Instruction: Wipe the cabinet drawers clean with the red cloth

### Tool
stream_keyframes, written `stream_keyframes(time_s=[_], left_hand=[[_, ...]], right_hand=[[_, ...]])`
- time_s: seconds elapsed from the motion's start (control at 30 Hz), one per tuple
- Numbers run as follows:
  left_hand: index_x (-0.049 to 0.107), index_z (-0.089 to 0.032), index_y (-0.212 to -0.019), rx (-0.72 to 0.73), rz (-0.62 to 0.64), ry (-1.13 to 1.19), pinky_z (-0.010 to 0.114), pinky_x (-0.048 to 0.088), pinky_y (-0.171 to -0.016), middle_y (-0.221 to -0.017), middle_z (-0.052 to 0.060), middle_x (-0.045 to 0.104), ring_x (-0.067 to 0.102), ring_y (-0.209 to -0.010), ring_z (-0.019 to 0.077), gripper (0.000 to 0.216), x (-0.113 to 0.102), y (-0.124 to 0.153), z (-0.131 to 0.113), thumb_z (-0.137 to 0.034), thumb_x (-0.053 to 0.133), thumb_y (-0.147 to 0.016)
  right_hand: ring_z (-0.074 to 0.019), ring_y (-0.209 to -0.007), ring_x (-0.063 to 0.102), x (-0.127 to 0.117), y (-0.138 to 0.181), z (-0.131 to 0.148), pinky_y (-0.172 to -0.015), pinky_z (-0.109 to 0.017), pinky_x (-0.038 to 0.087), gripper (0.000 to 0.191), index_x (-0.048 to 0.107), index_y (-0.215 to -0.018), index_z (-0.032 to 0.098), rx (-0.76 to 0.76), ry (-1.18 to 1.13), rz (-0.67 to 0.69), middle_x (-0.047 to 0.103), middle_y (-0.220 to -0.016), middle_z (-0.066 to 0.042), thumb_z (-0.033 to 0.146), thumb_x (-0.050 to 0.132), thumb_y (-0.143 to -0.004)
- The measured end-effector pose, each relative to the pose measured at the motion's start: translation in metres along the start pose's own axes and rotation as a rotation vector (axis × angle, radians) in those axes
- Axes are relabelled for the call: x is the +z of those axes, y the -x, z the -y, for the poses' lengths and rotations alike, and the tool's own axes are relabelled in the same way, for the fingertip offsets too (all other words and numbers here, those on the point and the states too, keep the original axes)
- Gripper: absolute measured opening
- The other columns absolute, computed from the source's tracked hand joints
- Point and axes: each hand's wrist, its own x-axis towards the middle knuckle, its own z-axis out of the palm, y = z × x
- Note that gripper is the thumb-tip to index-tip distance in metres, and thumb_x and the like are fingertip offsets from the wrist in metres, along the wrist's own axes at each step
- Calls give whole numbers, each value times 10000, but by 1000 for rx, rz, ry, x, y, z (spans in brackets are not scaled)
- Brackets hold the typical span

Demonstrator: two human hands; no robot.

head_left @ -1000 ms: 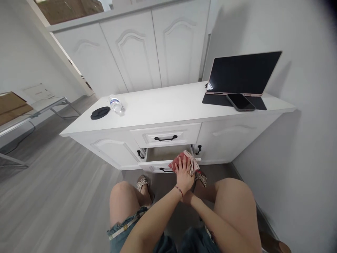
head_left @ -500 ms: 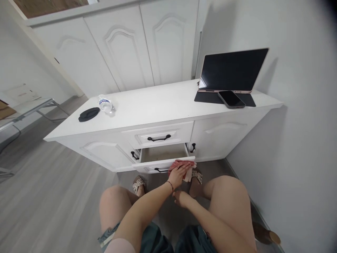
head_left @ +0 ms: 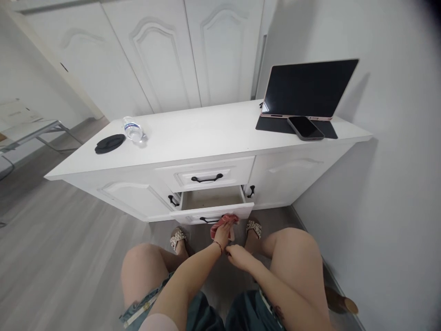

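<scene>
The counter (head_left: 196, 131) offers room between the left-end bottle (head_left: 132, 130) and right-end phone (head_left: 306, 128), but below its front edge the open drawer (head_left: 188, 217) juts out.

Legible lettering: none you can read.

Item 1. Clear plastic bottle (head_left: 133, 132), on your white bench (head_left: 193, 131), toward its left end. Carries a blue-and-white label (head_left: 132, 125) wrapped as a band about its body. You can make out pale marks, apparently lettering, on the blue; too small and blurred for you to spell out any brand or word.

Item 2. Pale flat-faced object (head_left: 19, 114), at the far left of your view, by the metal-legged table (head_left: 44, 128). Bears faint grey marks in a short line; whether these are print, you cannot tell at this size.
</scene>
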Motion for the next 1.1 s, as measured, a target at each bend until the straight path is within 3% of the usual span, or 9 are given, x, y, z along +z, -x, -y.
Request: stream_keyframes(time_s=[0.2,0.3,0.4,0.53,0.67,0.77,0.93,1.1], left_hand=[[598,-86,-1184,8,-126,150,475,309,-1072,-1235,187,590,441,-1253,320,490,3,9,15,-147,422,-731],[676,-163,-1039,70,-149,194,512,355,-1031,-1100,160,663,514,-1182,329,417,-11,23,26,-166,444,-692],[689,-214,-1007,168,-114,192,501,332,-1050,-1094,129,673,514,-1187,312,424,-32,38,36,-157,469,-648],[532,-237,-1280,273,-40,121,429,219,-1119,-1340,40,536,405,-1292,234,667,-65,51,41,-101,448,-632],[294,-205,-1433,351,49,-343,422,121,-1123,-1517,10,267,205,-1383,214,723,-96,58,36,-103,433,-731],[329,-234,-1416,385,39,-575,396,150,-1102,-1541,7,189,210,-1378,205,648,-113,66,37,-138,450,-787],[302,-230,-1428,288,-55,-645,374,107,-1118,-1515,6,269,212,-1380,170,610,-127,93,53,-155,416,-834],[283,-240,-1438,7,-239,-642,420,123,-1123,-1511,20,277,182,-1394,200,687,-135,128,65,-93,421,-781]], right_hand=[[-249,-993,630,5,-6,4,-810,-301,438,291,669,-1005,160,-43,36,-18,691,-1015,-136,157,474,-789],[-240,-972,638,5,-9,9,-794,-287,436,272,680,-993,178,-74,32,-15,701,-1002,-116,174,498,-791],[-227,-983,632,0,-10,14,-806,-278,428,278,672,-1017,191,-98,19,-45,698,-1025,-99,190,476,-820],[-226,-983,630,-5,-11,20,-810,-279,424,287,671,-1020,182,-112,16,-75,698,-1022,-102,185,448,-838],[-224,-951,644,-3,-9,24,-786,-270,429,274,686,-988,187,-129,25,-61,709,-995,-93,179,464,-826],[-224,-940,648,-2,-8,26,-777,-266,431,270,690,-981,186,-133,35,-49,713,-980,-94,181,472,-822],[-220,-948,647,0,-7,26,-782,-261,428,277,690,-986,181,-128,50,-41,712,-987,-102,176,473,-814],[-216,-940,650,3,-9,25,-769,-260,429,288,693,-987,182,-123,59,-29,713,-983,-102,175,464,-812]])
